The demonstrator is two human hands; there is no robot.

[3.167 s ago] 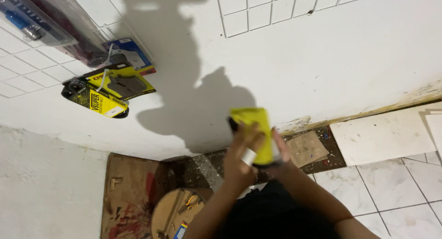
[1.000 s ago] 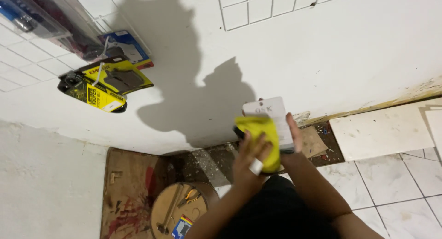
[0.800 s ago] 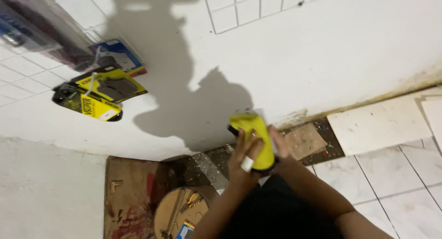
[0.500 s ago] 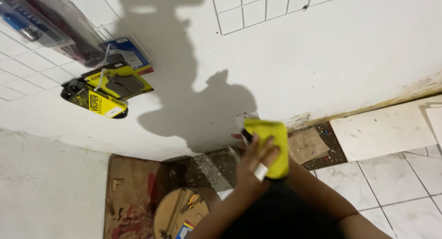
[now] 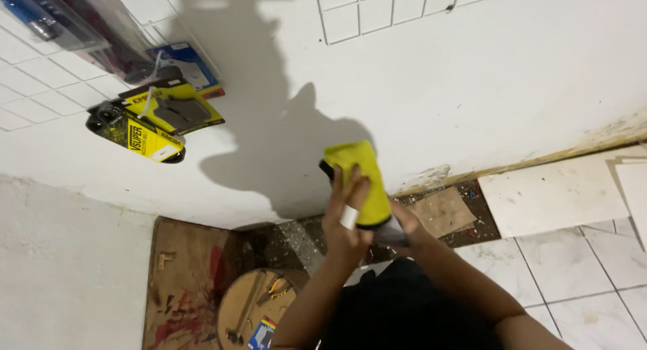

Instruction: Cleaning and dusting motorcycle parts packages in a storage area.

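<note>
Closest to you, your two forearms rise from the bottom edge over dark clothing and meet in the middle of the view. Your left hand [image 5: 345, 218] has its fingers wrapped over a yellow cloth [image 5: 364, 181], with a pale strip around one finger. Your right hand [image 5: 403, 223] sits just beside it, tucked under and behind the cloth, and you cannot tell from here how far its fingers are curled or what they grip. A small dark edge of some object [image 5: 325, 168] peeks out at the upper left of the cloth, too hidden to identify. Below and to the left, a round wooden container [image 5: 259, 309] holds hand tools, resting on a paint-stained wooden board [image 5: 185, 282]. Beside your hands lies a strip of bare dark floor [image 5: 296, 232] with a brown square scrap [image 5: 441, 210] on it. To the right are white floor tiles [image 5: 579, 256] and a loose pale tile [image 5: 552, 195]. Beyond rises a white wall [image 5: 472, 87] carrying your shadow, tiled higher up. At upper left hang yellow and black packaged tools [image 5: 151, 117] and clear plastic packets [image 5: 60, 20].
</note>
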